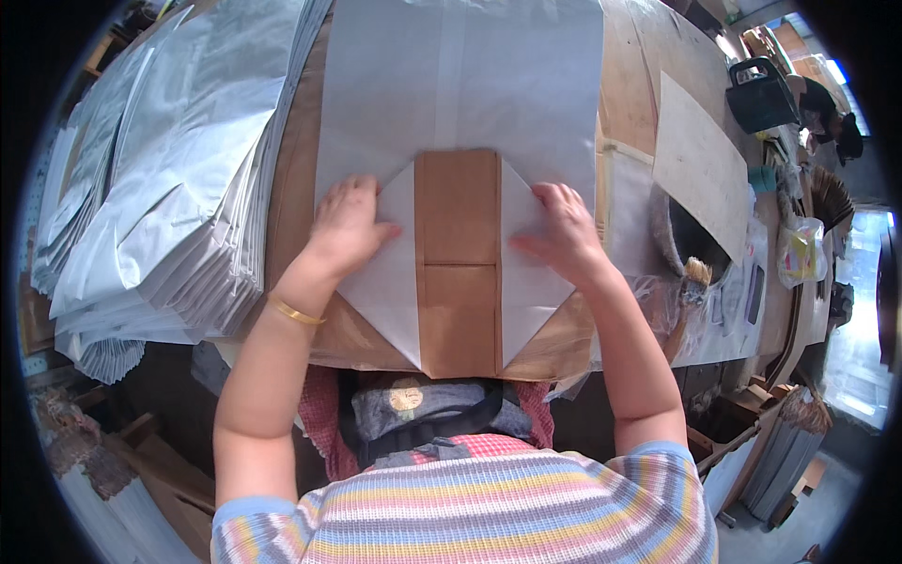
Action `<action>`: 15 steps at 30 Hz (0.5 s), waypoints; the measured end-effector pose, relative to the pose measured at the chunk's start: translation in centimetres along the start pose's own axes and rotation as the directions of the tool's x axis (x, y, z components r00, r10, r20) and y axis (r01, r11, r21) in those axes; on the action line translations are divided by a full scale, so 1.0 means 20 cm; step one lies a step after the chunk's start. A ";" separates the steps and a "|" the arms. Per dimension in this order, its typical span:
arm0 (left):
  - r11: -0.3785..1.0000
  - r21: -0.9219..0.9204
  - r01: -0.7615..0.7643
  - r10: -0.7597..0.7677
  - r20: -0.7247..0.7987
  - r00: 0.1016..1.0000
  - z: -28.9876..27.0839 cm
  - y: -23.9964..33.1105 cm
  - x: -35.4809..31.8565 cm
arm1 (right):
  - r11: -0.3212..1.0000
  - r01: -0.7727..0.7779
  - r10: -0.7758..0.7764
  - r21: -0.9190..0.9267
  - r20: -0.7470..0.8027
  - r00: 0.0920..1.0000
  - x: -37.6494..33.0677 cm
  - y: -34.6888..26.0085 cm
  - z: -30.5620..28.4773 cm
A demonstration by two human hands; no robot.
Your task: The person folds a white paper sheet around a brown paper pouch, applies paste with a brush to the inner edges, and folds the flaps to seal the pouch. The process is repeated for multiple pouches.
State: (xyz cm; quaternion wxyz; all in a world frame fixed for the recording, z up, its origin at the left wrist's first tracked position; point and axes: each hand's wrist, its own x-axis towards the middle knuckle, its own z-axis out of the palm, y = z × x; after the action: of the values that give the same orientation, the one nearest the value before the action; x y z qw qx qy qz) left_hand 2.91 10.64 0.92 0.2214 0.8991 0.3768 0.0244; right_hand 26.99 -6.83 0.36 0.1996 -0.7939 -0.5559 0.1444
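Note:
In front of me a large white paper sack (460, 85) lies flat, its near end spread into pointed white flaps on both sides. Between the flaps runs a brown inner panel (458, 216) with a crease across it. My left hand (349, 226) presses on the left flap, thumb out to the side and fingers pointing away from me. On the right flap rests my right hand (567, 228), a little blurred, also with its thumb apart from the fingers. Neither hand grips anything that I can see.
Thick stacks of white paper sacks (202, 188) fill the table's left side. To the right are a grey board (705, 169), a brush (697, 274) in clear plastic and a dark green container (761, 97). Bundled sheets (785, 461) stand beyond the table's near right edge.

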 end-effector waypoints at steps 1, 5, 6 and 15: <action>0.997 -0.070 0.042 -0.038 0.067 0.997 -0.02 -0.02 0.05 | 1.000 0.009 -0.009 0.020 -0.010 1.000 0.07 -0.02 0.02; 0.974 -0.196 0.118 -0.053 0.309 0.949 -0.14 -0.07 0.11 | 0.983 -0.149 0.103 0.109 0.348 0.932 0.15 0.05 -0.17; 0.980 -0.183 0.072 -0.019 0.280 0.960 -0.15 -0.10 0.08 | 0.989 -0.085 0.042 0.118 0.330 0.943 0.13 0.10 -0.18; 0.793 0.538 -0.285 0.116 0.326 0.938 -0.09 0.06 -0.05 | 0.755 0.541 -0.394 -0.371 0.403 0.826 0.01 0.03 -0.17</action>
State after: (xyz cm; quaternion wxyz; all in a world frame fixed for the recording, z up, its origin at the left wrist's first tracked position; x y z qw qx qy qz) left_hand 2.56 9.86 3.20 -0.0156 0.9530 0.2329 -0.1931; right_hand 29.01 -7.38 3.09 -0.0557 -0.6195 -0.7800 0.0689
